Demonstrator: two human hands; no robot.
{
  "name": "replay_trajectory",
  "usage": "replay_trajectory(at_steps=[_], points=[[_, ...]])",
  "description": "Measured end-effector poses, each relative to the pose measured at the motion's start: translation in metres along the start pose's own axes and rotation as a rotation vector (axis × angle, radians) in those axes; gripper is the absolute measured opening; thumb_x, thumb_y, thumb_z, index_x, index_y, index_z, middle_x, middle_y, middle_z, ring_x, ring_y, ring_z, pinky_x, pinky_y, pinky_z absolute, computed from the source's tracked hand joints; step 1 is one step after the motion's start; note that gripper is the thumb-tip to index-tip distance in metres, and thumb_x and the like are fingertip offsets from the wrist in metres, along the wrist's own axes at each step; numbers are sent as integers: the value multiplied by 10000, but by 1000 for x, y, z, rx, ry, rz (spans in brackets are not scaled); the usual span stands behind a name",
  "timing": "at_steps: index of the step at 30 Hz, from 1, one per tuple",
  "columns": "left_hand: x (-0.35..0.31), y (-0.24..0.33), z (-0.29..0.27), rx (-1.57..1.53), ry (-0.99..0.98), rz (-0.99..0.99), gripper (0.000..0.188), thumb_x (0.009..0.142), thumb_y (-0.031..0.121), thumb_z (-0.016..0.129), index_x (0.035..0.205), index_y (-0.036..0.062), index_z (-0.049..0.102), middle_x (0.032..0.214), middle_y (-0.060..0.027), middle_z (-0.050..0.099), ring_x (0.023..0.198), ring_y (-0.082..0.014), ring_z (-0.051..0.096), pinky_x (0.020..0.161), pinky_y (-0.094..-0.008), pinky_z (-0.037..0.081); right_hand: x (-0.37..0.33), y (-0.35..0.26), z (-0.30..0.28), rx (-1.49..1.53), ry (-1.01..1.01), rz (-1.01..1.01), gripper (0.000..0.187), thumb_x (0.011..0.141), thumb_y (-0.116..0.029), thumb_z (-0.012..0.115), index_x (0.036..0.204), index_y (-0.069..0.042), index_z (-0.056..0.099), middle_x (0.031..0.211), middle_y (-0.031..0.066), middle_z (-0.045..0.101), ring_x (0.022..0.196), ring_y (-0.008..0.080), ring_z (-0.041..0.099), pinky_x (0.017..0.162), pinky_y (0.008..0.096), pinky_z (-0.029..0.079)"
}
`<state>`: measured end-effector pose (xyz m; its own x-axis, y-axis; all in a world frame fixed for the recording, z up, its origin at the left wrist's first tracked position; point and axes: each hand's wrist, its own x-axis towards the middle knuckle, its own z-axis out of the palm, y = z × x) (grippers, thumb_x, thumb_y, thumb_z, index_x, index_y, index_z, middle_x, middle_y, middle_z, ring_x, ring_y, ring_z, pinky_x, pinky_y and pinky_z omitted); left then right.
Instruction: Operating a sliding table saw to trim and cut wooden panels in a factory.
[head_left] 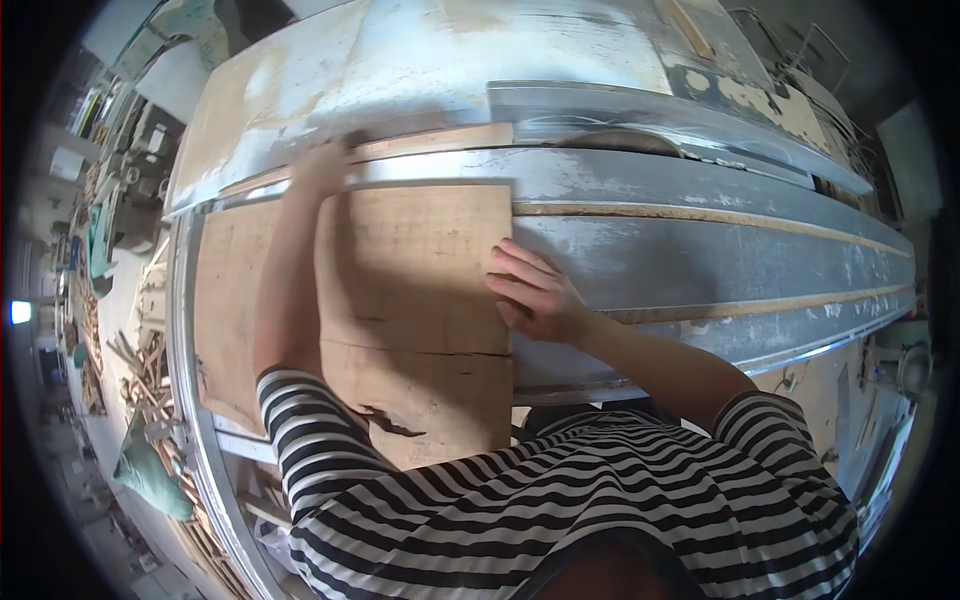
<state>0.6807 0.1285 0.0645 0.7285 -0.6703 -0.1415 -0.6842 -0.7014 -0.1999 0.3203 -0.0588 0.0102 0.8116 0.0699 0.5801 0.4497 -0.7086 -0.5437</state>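
A broad wooden board (430,270) lies flat on the grey metal machine table in front of me, with a crack across it and a dark ragged hole near my side. My right hand (538,292) rests at the board's right edge, its fingers stretched out and slightly apart, fingertips touching the edge. Past the board's far edge, my left hand (325,168) is smeared by motion, so its fingers cannot be made out. It is beside a narrow wooden strip (440,142) that runs left to right beyond the board.
The metal table (630,255) extends right with long tan grooves. A grey metal rail (660,115) lies across the far side, above a dark curved part (620,143). A large pale worktop (420,60) is beyond. Scrap wood (148,375) and a green sack (145,465) are on the left floor.
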Motion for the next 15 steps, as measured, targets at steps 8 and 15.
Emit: replay_trajectory(at_steps=[8, 15], points=[[2, 50, -1, -318, 300, 207, 275, 968, 194, 438, 1164, 126, 618, 1046, -199, 685, 986, -396, 666, 856, -526, 518, 4, 0, 2, -11, 21, -71, 285, 812, -56, 654, 1084, 23, 679, 1255, 247, 609, 1259, 425, 535, 1044, 480, 443], [-145, 87, -108, 78, 878, 429, 139, 813, 168, 589, 939, 122, 553, 836, -38, 580, 812, -230, 615, 848, -424, 522, -6, -3, -5, -82, -55, -47, 291, 868, -128, 612, 1088, 50, 676, 1297, 269, 582, 1239, 437, 539, 1042, 483, 444]])
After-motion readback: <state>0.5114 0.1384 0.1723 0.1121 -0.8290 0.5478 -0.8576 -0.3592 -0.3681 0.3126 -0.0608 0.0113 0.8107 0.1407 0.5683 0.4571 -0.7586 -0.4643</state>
